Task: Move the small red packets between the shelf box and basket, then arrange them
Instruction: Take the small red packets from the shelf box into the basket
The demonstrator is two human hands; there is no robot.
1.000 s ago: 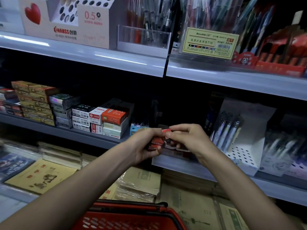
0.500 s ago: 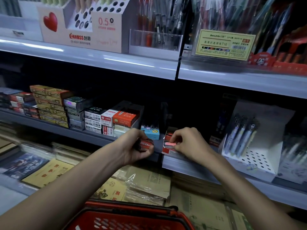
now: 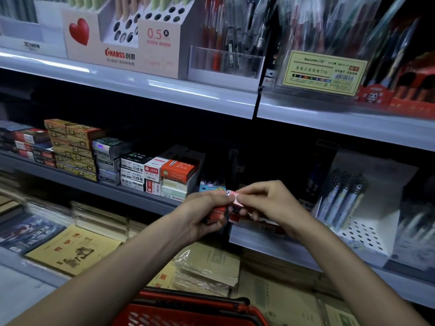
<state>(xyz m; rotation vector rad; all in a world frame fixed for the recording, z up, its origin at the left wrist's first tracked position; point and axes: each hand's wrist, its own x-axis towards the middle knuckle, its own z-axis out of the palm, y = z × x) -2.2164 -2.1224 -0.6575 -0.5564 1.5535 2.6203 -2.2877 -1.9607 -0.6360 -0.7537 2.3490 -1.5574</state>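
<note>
Red packets (image 3: 217, 211) sit as a small bunch in the left hand (image 3: 200, 217), whose fingers curl round them, just in front of the middle shelf (image 3: 270, 243) edge and well above the red basket (image 3: 188, 314) at the bottom of the view. The right hand (image 3: 268, 204) pinches the top packet (image 3: 235, 200) by its end between thumb and forefinger and holds it against the top of the bunch, so the two hands meet there. Judged purpose: the bunch is gathered in one hand so the other is free to handle packets singly at the shelf box (image 3: 270, 225), which stands on the shelf directly under the right hand with only part of its red front showing. Working at shelf height, close to the box, makes each transfer short. Appearance: the packets are small, flat and rectangular, red with darker ends. The pinched one reads paler, pinkish, under the light, with a small mark at its left end. Print is not legible, and the number in the bunch cannot be told. Only the basket's rim, handle and some mesh show, so its contents cannot be told
</note>
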